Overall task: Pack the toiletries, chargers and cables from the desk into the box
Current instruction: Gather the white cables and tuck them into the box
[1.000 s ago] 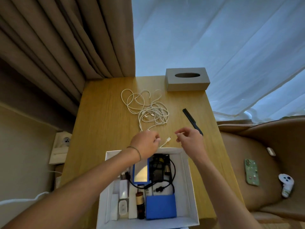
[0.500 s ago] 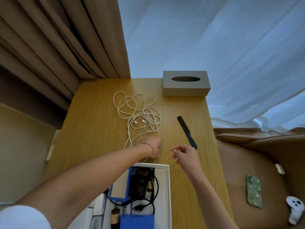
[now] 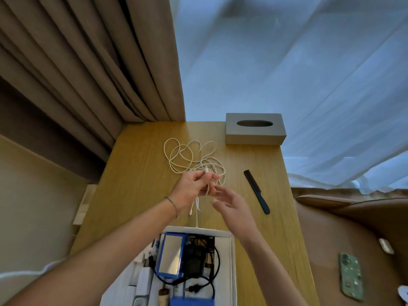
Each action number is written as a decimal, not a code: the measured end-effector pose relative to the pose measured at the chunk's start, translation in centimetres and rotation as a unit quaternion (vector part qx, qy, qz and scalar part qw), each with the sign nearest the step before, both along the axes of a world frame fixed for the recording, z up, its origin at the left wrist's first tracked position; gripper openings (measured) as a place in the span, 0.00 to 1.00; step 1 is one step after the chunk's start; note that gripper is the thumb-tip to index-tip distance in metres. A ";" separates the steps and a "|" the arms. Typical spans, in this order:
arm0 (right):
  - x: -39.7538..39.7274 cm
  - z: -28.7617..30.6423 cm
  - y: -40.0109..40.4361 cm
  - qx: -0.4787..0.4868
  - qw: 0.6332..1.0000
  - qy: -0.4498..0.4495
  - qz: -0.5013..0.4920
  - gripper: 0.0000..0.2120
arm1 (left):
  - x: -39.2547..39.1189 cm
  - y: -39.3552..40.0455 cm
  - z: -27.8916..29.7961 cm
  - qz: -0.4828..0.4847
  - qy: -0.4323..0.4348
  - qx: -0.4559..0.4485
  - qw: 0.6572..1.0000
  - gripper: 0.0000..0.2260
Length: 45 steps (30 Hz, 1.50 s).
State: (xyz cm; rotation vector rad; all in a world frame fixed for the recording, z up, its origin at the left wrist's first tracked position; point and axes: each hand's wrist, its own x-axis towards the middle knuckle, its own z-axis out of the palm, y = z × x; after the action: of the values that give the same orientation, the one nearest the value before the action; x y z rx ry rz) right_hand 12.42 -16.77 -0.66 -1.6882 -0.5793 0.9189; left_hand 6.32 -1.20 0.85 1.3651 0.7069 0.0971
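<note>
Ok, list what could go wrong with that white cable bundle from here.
1. The left hand grips only part of the white cable; the far loops lie tangled on the desk and may knot or drag when lifted.
2. The box already looks crowded with chargers, so the loose bundle may spill over its rim.
3. Trailing loops could snag the black comb.

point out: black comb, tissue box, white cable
black comb (image 3: 256, 191): head view, mid-spine.
tissue box (image 3: 255, 135): head view, front wall.
white cable (image 3: 176, 155): head view, loose loop on the desk.

One head cam, looking fwd and steeply down at desk (image 3: 141, 173), seemingly close.
</note>
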 end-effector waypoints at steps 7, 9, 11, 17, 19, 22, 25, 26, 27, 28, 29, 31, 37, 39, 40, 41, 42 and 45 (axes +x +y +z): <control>-3.6 4.1 4.0 0.087 0.992 0.025 0.083 0.07 | -5.7 3.1 7.7 0.131 -0.137 -0.187 0.964 0.15; -4.2 4.5 4.7 0.035 0.990 -0.028 0.130 0.10 | -7.9 4.5 9.3 0.123 -0.133 -0.144 0.973 0.15; -4.6 4.7 5.5 -0.009 0.978 -0.093 0.185 0.09 | -10.5 6.2 10.2 0.106 -0.099 -0.059 0.988 0.15; -3.1 4.8 6.7 -0.129 0.927 -0.244 0.255 0.06 | -18.7 11.1 10.4 0.052 0.051 0.301 0.951 0.17; -3.0 5.8 7.1 -0.082 0.951 -0.172 0.244 0.07 | -20.0 10.9 9.6 0.000 0.093 0.371 0.924 0.16; -4.2 8.0 8.3 0.003 0.969 -0.081 0.232 0.09 | -20.7 9.4 8.5 -0.077 0.122 0.400 0.905 0.14; -5.6 10.4 9.7 0.061 0.976 -0.062 0.198 0.10 | -20.7 7.6 8.2 -0.157 0.120 0.364 0.910 0.20; -6.0 11.1 10.1 0.075 0.978 -0.071 0.182 0.10 | -20.8 6.9 8.0 -0.183 0.121 0.357 0.908 0.22; -6.5 11.7 10.5 0.086 0.978 -0.083 0.171 0.10 | -20.8 6.4 7.9 -0.196 0.120 0.355 0.906 0.21; -6.9 12.2 10.8 0.092 0.978 -0.092 0.162 0.11 | -20.8 6.0 7.7 -0.190 0.116 0.357 0.907 0.17; -7.3 12.5 11.0 0.097 0.979 -0.097 0.152 0.11 | -20.7 5.7 7.6 -0.170 0.104 0.361 0.911 0.14; -8.1 12.5 11.3 0.105 0.983 -0.087 0.121 0.13 | -20.7 5.3 7.8 -0.113 0.058 0.356 0.926 0.16; -11.2 10.3 11.2 0.070 0.993 -0.066 0.074 0.16 | -20.1 5.4 9.2 0.130 -0.094 0.222 0.962 0.15; -12.6 9.3 11.1 0.049 0.992 -0.078 0.085 0.16 | -19.7 5.9 9.4 0.183 -0.113 0.181 0.960 0.17; -13.2 8.9 11.1 0.040 0.991 -0.088 0.092 0.15 | -19.4 6.1 9.5 0.195 -0.123 0.134 0.964 0.18; -13.8 8.5 11.2 0.032 0.990 -0.098 0.101 0.15 | -19.1 6.2 9.6 0.199 -0.132 0.076 0.968 0.19; -14.3 8.1 11.2 0.026 0.988 -0.105 0.110 0.16 | -18.7 6.3 9.8 0.199 -0.144 0.023 0.969 0.20; -15.6 6.6 11.2 0.005 0.986 -0.107 0.125 0.17 | -18.0 6.8 10.4 0.213 -0.178 -0.063 0.959 0.19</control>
State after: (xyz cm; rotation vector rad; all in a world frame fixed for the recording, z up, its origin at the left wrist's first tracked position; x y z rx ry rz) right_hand -3.21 -5.58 5.95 -1.7430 -0.9545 0.9133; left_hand -11.71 5.60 11.25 1.0184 0.6772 0.6156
